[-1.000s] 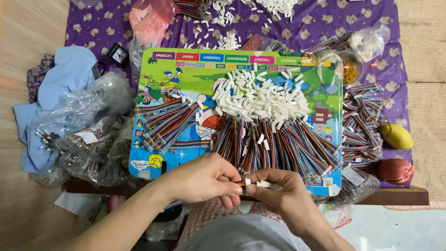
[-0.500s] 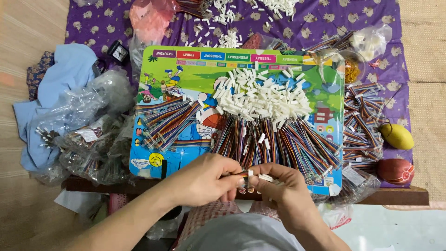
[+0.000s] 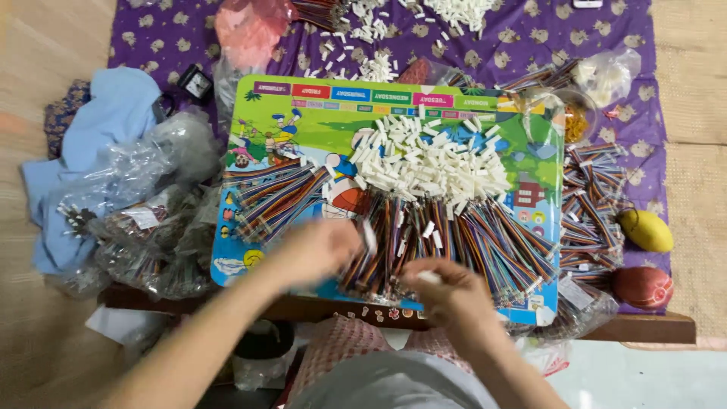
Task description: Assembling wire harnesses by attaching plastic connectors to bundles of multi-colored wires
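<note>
1. The left hand (image 3: 314,250) is motion-blurred over the multicoloured wire bundles (image 3: 447,242); I cannot tell its grip.
2. The right hand (image 3: 447,291) pinches a small white connector (image 3: 429,277) at the near edge of the colourful board (image 3: 303,121).
3. A white connector pile (image 3: 432,163) lies mid-board.

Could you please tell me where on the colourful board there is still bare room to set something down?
The colourful board is bare along its upper left, between the white connector pile and the loose wire bundle. A smaller patch lies right of the pile, by the house picture. The lower middle is crowded with the fanned wires and both hands.
</note>
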